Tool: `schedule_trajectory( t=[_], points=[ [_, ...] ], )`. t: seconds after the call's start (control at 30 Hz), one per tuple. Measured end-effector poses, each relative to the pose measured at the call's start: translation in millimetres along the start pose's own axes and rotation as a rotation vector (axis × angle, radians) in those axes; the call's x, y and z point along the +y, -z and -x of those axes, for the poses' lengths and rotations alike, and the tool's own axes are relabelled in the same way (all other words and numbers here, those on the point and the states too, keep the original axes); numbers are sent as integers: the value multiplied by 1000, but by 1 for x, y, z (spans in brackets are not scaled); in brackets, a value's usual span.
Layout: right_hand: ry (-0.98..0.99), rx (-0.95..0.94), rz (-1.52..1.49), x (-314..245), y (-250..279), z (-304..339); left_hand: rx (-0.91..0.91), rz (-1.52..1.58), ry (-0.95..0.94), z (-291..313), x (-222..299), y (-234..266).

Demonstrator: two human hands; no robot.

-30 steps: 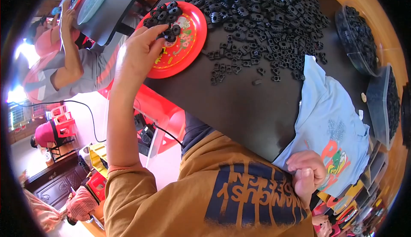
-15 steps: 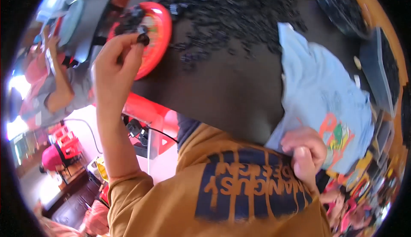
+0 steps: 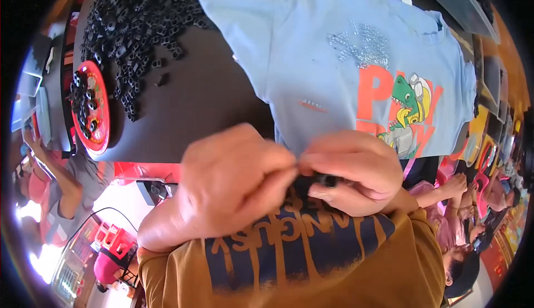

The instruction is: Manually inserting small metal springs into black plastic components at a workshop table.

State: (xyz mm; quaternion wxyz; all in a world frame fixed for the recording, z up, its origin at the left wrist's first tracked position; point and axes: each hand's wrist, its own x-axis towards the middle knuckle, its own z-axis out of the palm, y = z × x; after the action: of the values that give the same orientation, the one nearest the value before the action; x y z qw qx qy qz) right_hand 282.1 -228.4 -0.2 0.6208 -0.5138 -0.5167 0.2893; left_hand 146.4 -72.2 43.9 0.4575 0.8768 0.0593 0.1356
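Note:
In front of my chest my two hands are close together, fingertips nearly meeting. My right hand pinches a small black plastic part between thumb and fingers. My left hand is closed in a pinch beside it, slightly blurred; what its fingertips hold, if anything, is hidden. A light blue T-shirt with a dinosaur print lies on the table just beyond my right hand. On it rests a cluster of tiny shiny pieces, with several more in a short row nearer to me.
A big heap of small black parts covers the far left of the dark table. At the left edge a red plate holds more of them. A translucent bin stands at the far right. Other people sit on both sides.
My left hand has come from above the red plate, where it pinched a black part, to meet my right hand. The view has turned rightward, showing more of the shirt.

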Motion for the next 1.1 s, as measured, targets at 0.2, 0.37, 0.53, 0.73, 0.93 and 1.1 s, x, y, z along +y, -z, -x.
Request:
schedule_trajectory(
  t=[0.2,0.37,0.53,0.73,0.93,1.1],
  points=[
    [7,302,13,-1,16,12,-16,-250,62,-15,-9,-16],
    [-114,382,-52,2,15,13,-47,-475,-28,-23,-20,-28],
    [-65,311,85,5,16,7,-8,-470,-57,-24,-24,-31],
    [-189,285,73,-2,15,5,117,-202,33,-26,-3,-22],
    [-443,400,-484,-10,4,-5,138,-145,-68,-29,-1,-17],
    [-137,288,-208,3,6,-5,136,6,63,-29,-1,-22]
  ],
)
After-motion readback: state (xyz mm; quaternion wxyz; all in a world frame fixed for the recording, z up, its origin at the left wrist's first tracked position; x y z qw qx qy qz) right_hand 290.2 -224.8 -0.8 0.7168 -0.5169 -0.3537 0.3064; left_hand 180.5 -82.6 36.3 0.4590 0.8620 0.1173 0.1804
